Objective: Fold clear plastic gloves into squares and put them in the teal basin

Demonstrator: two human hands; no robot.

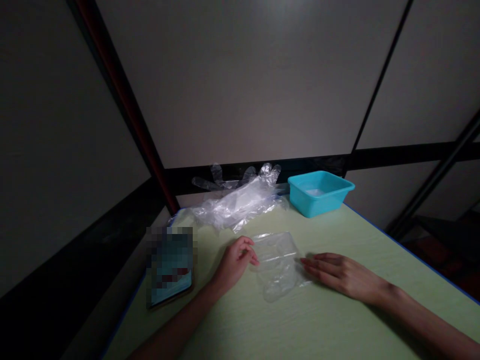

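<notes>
Indeed, plastic (279,267) separates left grip (235,259) from right grip (341,275).

Dim | pale panelled wall (247,100) | light-green table (262,330) | right: perhaps reddish floor (446,252)

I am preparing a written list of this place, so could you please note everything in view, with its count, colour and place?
Table: 1, pale green with blue edge, below centre
Gloves: several, exact number unclear, transparent, far side of table
Basin: 1, turquoise, far right of table, something pale inside
Device: 1, bluish pixelated screen, left of table
Plastic piece: 1, transparent, middle of table
Panels: several, grey, behind table
Strip: 1, dark red, left, between panels
Left grip: 1, bare hand, at plastic piece's left edge
Right grip: 1, bare hand, at its right edge
</notes>
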